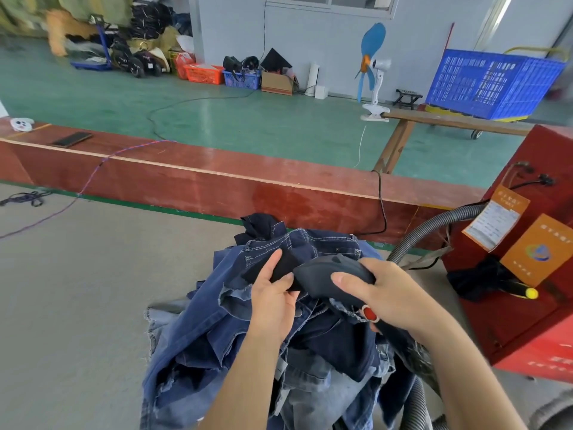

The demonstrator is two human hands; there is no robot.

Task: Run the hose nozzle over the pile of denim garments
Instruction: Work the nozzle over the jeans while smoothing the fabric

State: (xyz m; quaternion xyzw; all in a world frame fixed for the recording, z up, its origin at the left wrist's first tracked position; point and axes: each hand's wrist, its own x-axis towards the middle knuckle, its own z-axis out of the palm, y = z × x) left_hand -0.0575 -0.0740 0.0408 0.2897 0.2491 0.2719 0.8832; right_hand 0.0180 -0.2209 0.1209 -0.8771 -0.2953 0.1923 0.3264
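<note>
We stood at a grey counter [62, 290] with a long red board [217, 187] running along its far edge and a red machine [511, 305] set at our right. From that machine a grey ribbed hose [434, 231] curved out and down toward us, passing behind the heap; a second stretch of ribbed hose showed low at the right edge of the pile.

The pile of denim garments [217, 352] lay on the counter directly before us, dark and lighter blue pieces tumbled together, frayed hems and stitched waistbands uppermost.

On top of the heap, near its far side, sat the hose nozzle [335, 274], a dark, flattened head pressed against the cloth. Our right hand [390, 296] was wrapped around its handle, thumb forward along the body, a red button [369, 313] showing just under the palm. Our left hand [273, 293] pinched a fold of dark fabric just beside the nozzle's mouth, fingers curled into the cloth and one finger stretched up along it.

We judged the step to be the pass itself, well under way: nozzle on the garments, cloth held taut for it. Whether the machine was running we could not tell. The next move would call for drawing the nozzle across the fold while the left hand kept tension, then lifting a fresh layer so that the pieces underneath got their turn, and minding that loose hems were not drawn into the mouth
</note>
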